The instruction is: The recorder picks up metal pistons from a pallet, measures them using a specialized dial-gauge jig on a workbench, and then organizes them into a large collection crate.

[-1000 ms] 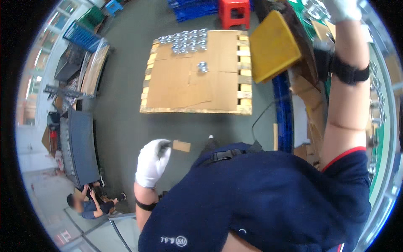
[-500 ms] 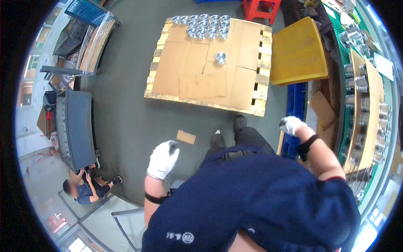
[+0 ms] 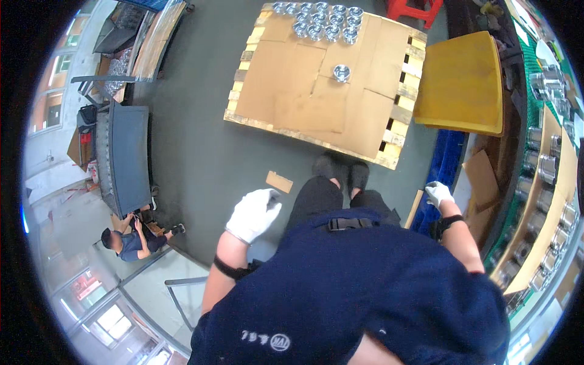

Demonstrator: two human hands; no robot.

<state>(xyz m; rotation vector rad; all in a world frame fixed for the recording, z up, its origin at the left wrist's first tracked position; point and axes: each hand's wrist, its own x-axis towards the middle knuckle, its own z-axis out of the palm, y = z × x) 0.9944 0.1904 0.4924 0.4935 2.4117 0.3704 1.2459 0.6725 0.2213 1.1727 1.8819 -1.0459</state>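
My left hand (image 3: 254, 215), in a white glove, hangs out in front of my left hip. Its fingers are loosely bent, with the thumb a little apart, and no object shows in it. My right hand (image 3: 438, 194), gloved too, is held out at the right beside a blue pallet (image 3: 446, 159). Its fingers curve loosely and nothing shows between them. Ahead of my feet lies a wooden pallet (image 3: 398, 132) covered with cardboard sheets (image 3: 286, 85). Several shiny round metal parts (image 3: 331, 32) stand in rows at its far edge, and a single metal part (image 3: 341, 73) sits nearer.
A yellow board (image 3: 459, 82) adjoins the pallet's right side, below a red stool (image 3: 417, 11). Racks at far right hold metal cylinders (image 3: 547, 167). A cardboard scrap (image 3: 279, 182) lies on the floor. At left, a person (image 3: 131, 242) sits beside a grey cabinet (image 3: 129, 167).
The view has shifted, so the pallet and its parts appear farther right and higher. My feet now stand side by side near the pallet's edge. Both hands still hold nothing visible.
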